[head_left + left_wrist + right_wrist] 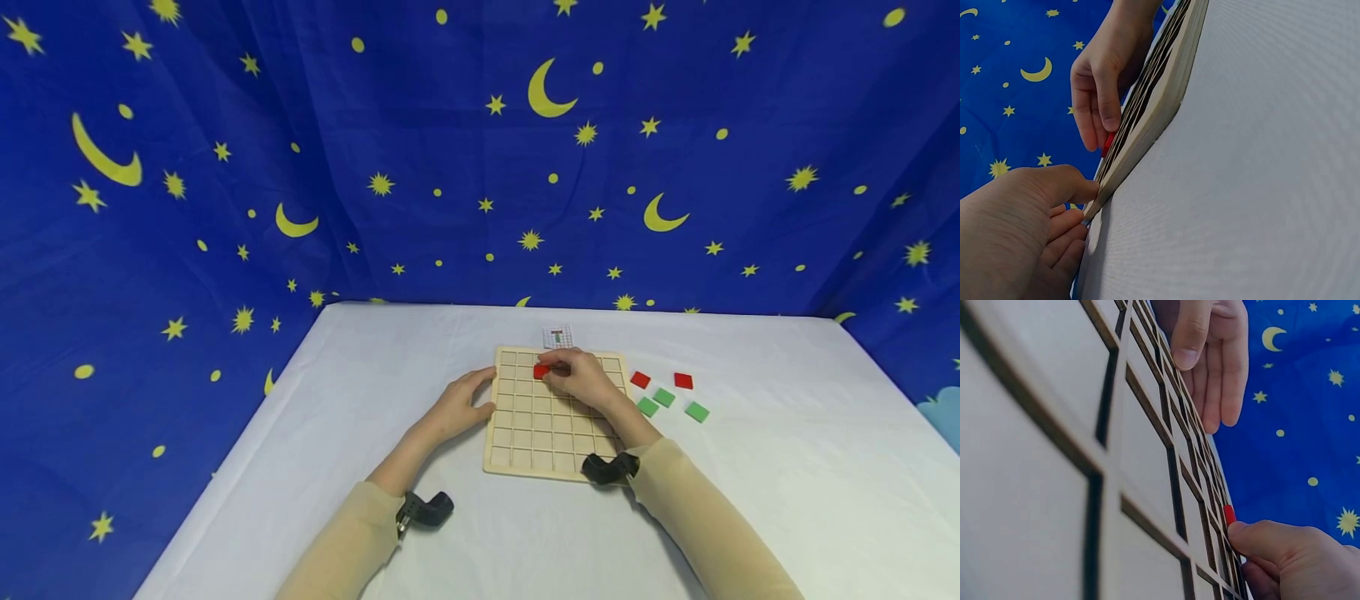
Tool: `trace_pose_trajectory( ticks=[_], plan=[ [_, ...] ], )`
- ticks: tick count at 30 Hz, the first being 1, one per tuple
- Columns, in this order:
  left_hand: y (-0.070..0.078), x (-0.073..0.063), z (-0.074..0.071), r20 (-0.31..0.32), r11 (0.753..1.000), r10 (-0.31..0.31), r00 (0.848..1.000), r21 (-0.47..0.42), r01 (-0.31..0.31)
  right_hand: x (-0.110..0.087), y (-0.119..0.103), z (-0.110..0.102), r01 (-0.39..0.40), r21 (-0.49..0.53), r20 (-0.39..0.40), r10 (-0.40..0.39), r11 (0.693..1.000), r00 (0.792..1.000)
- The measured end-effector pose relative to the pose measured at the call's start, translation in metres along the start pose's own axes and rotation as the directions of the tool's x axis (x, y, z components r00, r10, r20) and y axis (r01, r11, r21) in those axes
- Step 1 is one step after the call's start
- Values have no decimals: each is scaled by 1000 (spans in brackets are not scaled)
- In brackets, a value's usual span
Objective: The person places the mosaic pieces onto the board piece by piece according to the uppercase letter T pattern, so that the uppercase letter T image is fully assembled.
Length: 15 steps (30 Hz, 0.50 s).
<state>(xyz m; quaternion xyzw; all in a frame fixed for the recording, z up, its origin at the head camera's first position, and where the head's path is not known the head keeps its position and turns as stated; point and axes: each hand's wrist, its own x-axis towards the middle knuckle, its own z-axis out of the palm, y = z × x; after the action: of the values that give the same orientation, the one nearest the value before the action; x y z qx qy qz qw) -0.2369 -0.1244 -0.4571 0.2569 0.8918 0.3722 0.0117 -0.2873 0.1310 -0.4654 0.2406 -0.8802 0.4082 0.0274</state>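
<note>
A square wooden grid board [522, 435] lies on the white tabletop. My right hand [588, 381] reaches over its upper part and pinches a red square tile [541, 372] at a cell near the far edge. In the right wrist view the thumb meets the red tile [1229, 514] low against the grid. On the board's left side my left hand [454, 406] rests with thumb and fingers loosely extended against the edge. The left wrist view has that thumb on the board's rim [1105, 189], other fingers beside it.
Right of the board lie red tiles [683, 381] and several green tiles [697, 412]. A small printed grid card [557, 337] with a coloured pattern sits behind the board. A blue star-and-moon curtain [480, 167] surrounds the table's back and sides.
</note>
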Motion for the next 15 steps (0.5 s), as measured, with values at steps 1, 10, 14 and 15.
trace_pose_trajectory(
  ticks=[1, 10, 14, 15],
  plan=[
    [0, 0, 0, 0, 1000, 1, 1000, -2, -1, 0, 0, 0, 4, -6, 3, -4, 1000, 1000],
    [0, -1, 0, 4, 1000, 2, 1000, -7, -2, -2, -2, -2, 27, -38, -9, -28, 999, 1000],
    [-1, 0, 1, 0, 1000, 1, 1000, -3, -1, -2, -1, -2, 37, -62, -20, -38, 997, 999],
    [-1, 0, 1, -1, 1000, 2, 1000, -1, -2, -2, -1, -2, 37, -63, -21, -38, 997, 999]
  ],
)
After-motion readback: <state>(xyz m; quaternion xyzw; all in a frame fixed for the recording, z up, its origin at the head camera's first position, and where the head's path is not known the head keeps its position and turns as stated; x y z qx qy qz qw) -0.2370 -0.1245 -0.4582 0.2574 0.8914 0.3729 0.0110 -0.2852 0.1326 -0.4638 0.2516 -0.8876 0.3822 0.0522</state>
